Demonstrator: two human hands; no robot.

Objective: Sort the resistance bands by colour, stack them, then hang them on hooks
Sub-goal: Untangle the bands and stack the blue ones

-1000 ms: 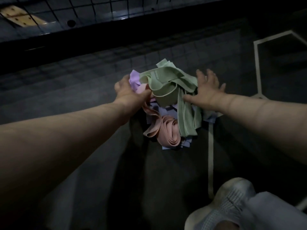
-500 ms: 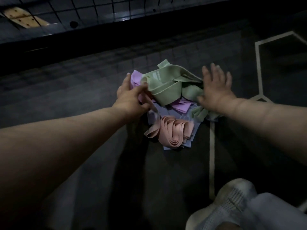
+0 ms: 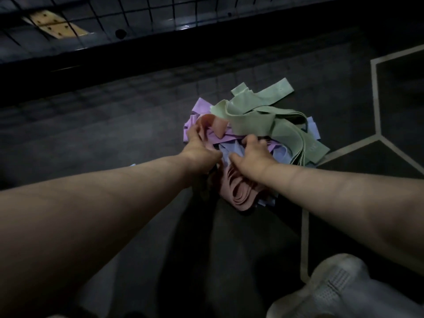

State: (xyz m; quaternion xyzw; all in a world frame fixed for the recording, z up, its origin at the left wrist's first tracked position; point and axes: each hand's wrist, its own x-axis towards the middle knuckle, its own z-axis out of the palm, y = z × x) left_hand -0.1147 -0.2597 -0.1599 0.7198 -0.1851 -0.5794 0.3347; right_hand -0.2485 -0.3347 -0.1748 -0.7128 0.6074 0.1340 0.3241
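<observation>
My right hand (image 3: 252,153), spread flat on the pile's right edge a moment ago, has come to the middle of the frame and now curls its fingers down into the blue bands (image 3: 281,155). My left hand (image 3: 199,145) pinches the upper loop of a pink band (image 3: 214,125) just left of centre. The green bands (image 3: 263,121) have been swept toward the upper right but still overlap the heap on the dark floor (image 3: 114,134), so I judge sorting barely begun: no colour lies apart, nothing is stacked.
</observation>
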